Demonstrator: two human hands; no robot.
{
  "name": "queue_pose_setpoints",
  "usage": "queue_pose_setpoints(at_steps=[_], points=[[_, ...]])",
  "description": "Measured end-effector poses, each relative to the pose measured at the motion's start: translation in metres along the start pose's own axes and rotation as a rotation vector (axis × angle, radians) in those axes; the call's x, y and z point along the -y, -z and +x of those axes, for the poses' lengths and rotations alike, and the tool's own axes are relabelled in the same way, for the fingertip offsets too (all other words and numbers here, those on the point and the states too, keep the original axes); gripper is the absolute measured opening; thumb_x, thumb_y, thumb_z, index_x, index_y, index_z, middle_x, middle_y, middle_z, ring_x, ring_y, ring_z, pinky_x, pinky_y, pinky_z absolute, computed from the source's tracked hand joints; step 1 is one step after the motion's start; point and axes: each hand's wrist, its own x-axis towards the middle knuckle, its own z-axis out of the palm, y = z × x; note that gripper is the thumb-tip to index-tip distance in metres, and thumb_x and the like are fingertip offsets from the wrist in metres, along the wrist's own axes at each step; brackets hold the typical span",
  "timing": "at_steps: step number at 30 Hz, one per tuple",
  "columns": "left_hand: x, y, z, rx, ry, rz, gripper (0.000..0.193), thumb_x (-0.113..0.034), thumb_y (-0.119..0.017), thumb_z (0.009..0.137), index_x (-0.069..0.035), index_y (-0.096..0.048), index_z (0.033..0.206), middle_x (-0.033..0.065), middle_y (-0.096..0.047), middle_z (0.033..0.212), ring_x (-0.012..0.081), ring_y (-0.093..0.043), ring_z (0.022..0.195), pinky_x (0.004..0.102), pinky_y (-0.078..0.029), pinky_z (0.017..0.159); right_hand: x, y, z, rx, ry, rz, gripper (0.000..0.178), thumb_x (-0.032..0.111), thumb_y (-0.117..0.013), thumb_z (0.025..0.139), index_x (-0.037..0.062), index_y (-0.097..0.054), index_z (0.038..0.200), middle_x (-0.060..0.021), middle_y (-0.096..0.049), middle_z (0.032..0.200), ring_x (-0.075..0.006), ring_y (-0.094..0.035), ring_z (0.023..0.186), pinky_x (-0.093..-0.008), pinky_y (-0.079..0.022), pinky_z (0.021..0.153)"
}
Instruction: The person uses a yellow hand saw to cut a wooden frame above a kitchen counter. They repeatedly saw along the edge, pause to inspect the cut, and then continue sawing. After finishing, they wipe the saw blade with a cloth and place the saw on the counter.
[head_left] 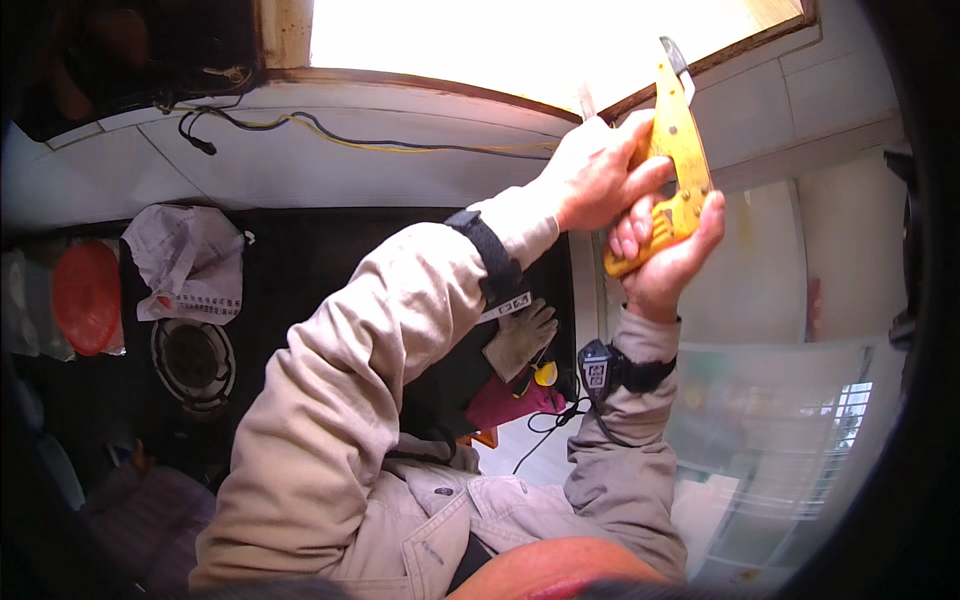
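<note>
Nearest the camera, the beige jacket [440, 535] fills the lower part of the view, its sleeves raised toward the bright opening [480, 40]. Right grip [665, 275] is clenched around the lower body of the yellow hand tool [683, 150], fingers curled over its left side and thumb along its right. Left grip [590, 170] is positioned above and to the left, with thumb and fingers closed on the tool's side. The tool stands nearly upright, tip uppermost; its hooked metal tip [677, 58] projects beyond both grips, in front of the wall beside the opening. The fingers conceal part of the tool body. A thin form [586, 100] behind the left grip is washed out by glare and cannot be identified. The glove [520, 338] on the dark table [300, 270] is partly covered by the left sleeve's strap tag.
</note>
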Motion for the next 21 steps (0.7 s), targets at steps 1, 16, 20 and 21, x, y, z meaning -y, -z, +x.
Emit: queue_pose_setpoints(at_steps=[1, 16, 20, 21], points=[[0.002, 0.0, 0.001, -0.06, -0.015, -0.004, 0.053, -0.035, -0.064, 0.098, 0.003, -0.056, 0.133, 0.0261, -0.07, 0.094, 0.0417, -0.069, 0.087, 0.0451, -0.055, 0.082, 0.0, 0.0, 0.001, 0.047, 0.001, -0.011, 0.076, 0.085, -0.029, 0.092, 0.0154, -0.044, 0.065, 0.0045, -0.035, 0.053, -0.0101, -0.04, 0.046, -0.0252, -0.035, 0.046], [0.014, -0.008, 0.003, -0.069, -0.02, -0.03, 0.055, -0.041, -0.065, 0.098, 0.002, -0.06, 0.131, 0.0259, -0.071, 0.093, 0.038, -0.071, 0.082, 0.0415, -0.057, 0.081, 0.0, -0.001, 0.0, 0.024, 0.019, -0.024, 0.075, 0.084, -0.03, 0.093, 0.0151, -0.043, 0.064, 0.0042, -0.037, 0.055, -0.01, -0.041, 0.046, -0.0247, -0.035, 0.047], [0.018, -0.008, 0.004, -0.091, -0.075, 0.015, 0.053, -0.039, -0.065, 0.097, 0.002, -0.061, 0.13, 0.0269, -0.07, 0.094, 0.0388, -0.071, 0.084, 0.0411, -0.058, 0.08, -0.002, -0.003, 0.002, 0.098, 0.047, -0.038, 0.075, 0.084, -0.03, 0.093, 0.0148, -0.044, 0.066, 0.0045, -0.038, 0.055, -0.0095, -0.039, 0.044, -0.0238, -0.034, 0.046], [0.018, -0.008, 0.004, -0.187, -0.14, 0.002, 0.052, -0.039, -0.066, 0.096, 0.002, -0.061, 0.129, 0.0263, -0.069, 0.094, 0.0386, -0.07, 0.083, 0.0406, -0.057, 0.08, -0.001, -0.004, 0.003, 0.1, 0.038, -0.047, 0.075, 0.084, -0.03, 0.093, 0.0148, -0.043, 0.066, 0.0044, -0.038, 0.055, -0.0097, -0.04, 0.044, -0.0241, -0.034, 0.046]])
